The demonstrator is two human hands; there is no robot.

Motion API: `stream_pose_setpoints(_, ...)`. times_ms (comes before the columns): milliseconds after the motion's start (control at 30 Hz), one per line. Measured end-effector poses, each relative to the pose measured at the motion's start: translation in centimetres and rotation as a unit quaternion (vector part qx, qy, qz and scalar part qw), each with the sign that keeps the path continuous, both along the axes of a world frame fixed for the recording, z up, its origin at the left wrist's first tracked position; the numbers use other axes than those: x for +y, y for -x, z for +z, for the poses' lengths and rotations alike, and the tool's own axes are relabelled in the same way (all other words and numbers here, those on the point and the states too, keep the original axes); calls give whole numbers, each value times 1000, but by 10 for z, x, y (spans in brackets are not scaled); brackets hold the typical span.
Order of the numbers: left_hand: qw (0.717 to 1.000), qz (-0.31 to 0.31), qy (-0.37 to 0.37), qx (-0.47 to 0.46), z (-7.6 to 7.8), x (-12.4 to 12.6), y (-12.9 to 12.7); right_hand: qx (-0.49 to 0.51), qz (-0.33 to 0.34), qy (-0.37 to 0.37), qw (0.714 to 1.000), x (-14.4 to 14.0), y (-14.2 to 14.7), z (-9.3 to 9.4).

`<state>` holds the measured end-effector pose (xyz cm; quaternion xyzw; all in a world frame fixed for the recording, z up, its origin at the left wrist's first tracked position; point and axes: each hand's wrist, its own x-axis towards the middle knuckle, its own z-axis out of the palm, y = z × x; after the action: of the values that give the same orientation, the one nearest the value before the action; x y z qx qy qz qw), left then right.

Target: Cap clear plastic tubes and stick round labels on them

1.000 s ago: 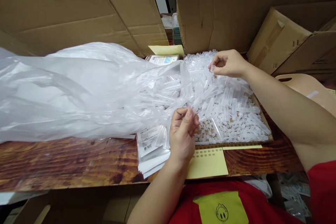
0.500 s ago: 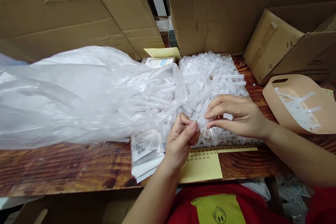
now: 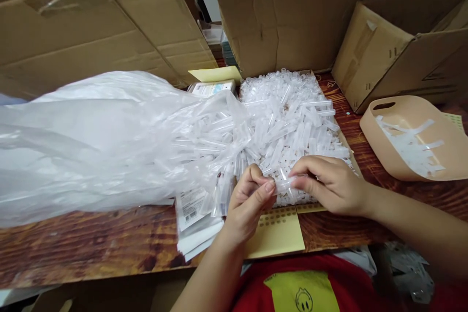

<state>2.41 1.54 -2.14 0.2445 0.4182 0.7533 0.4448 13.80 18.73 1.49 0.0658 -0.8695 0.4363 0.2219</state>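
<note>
A heap of small clear plastic tubes (image 3: 292, 112) lies on a tray in front of me. Between the fingertips of both hands sits one clear tube (image 3: 282, 185), held just above the near edge of the heap. My left hand (image 3: 248, 202) pinches its left end with thumb and forefinger. My right hand (image 3: 329, 183) grips its right end, fingers curled over it. A large clear plastic bag (image 3: 109, 141) with more tubes at its mouth lies to the left, touching the heap.
Brown cardboard boxes (image 3: 292, 14) wall the back and right. A beige plastic basket (image 3: 413, 136) with white strips sits at right. Yellow perforated sheets (image 3: 278, 234) and white labelled packets (image 3: 193, 209) lie on the wooden table (image 3: 73, 243) near its front edge.
My right hand came from the far side of the heap down to my left hand; both now grip one tube. The view shifted slightly right.
</note>
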Motion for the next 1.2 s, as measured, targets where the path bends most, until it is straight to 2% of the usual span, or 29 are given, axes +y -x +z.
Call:
stream_pose_setpoints(67,1000,-2,0,-12,0,1,0,-30,-17,15,999,-3,1,-4)
stream_pose_setpoints(200,999,-18,2,-38,-1,4,-1,-4,-12,-46,999,-7,5,-8)
stream_pose_setpoints(333,998,-17,19,-49,-1,5,-1,-95,-27,-21,995,-8,7,-8)
stream_pose_setpoints(400,997,-13,33,-71,0,6,-2,-63,-21,-41,997,-7,8,-7)
stream_pose_setpoints(533,997,-12,48,-66,2,7,-4,-79,-28,4,996,-2,8,-7)
stream_pose_setpoints(600,995,-17,62,-77,1,6,-5,-65,-2,-2,998,0,8,-7)
stream_pose_setpoints(667,997,-1,65,-39,-4,3,-7,-62,18,21,998,-1,9,-10)
stream_pose_setpoints(733,990,56,54,118,-10,0,-8,-162,4,128,979,-5,11,-15)
stream_pose_setpoints(767,968,88,45,230,-14,-2,-9,-230,-5,185,955,-6,13,-18)
stream_pose_setpoints(800,932,113,32,343,-17,-3,-10,-292,-6,232,928,-7,14,-19)
stream_pose_setpoints(867,840,143,9,524,-22,-4,-10,-379,13,277,883,-5,20,-15)
stream_pose_setpoints(933,774,167,-10,611,-24,-3,-8,-430,37,258,864,5,29,0)
stream_pose_setpoints(967,757,189,-14,626,-24,-2,-6,-445,35,226,866,13,35,11)
stream_pose_setpoints(1000,752,213,-14,623,-24,-1,-4,-438,19,172,882,22,42,23)
stream_pose_setpoints(1067,776,259,11,575,-21,2,0,-352,-64,47,932,40,56,45)
stream_pose_setpoints(1100,806,269,35,525,-19,3,3,-281,-112,-4,953,47,61,54)
stream_pose_setpoints(1133,848,264,63,455,-17,4,6,-214,-134,-42,967,52,65,59)
stream_pose_setpoints(1167,894,242,90,366,-14,5,9,-151,-127,-72,978,55,66,60)
stream_pose_setpoints(1200,935,207,113,267,-11,6,11,-95,-92,-99,986,55,65,58)
